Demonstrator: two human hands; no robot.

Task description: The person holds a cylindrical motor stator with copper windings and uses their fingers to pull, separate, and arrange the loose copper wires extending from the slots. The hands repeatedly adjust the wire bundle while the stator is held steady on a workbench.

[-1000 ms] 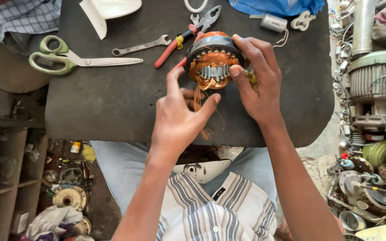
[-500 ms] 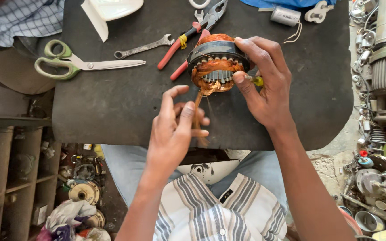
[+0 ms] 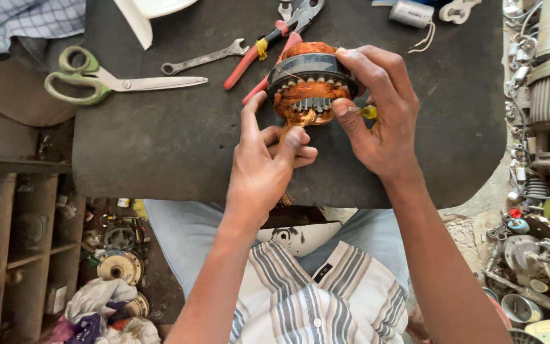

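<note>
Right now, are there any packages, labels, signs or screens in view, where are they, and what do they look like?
Small black label: on the striped shirt, lower middle; a tilted rectangle with pale marks.
Small pale cylinder: top edge of the dark work surface; grey-white, trailing thin wires; any label is too small to tell.
No signs or screens in view.

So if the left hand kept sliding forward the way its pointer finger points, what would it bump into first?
Most likely the motor coil. The left hand points its index finger up the table, and the fingertip already sits right beside the coil's copper winding. Beyond that lie the red pliers, though depth is hard to judge.
</note>
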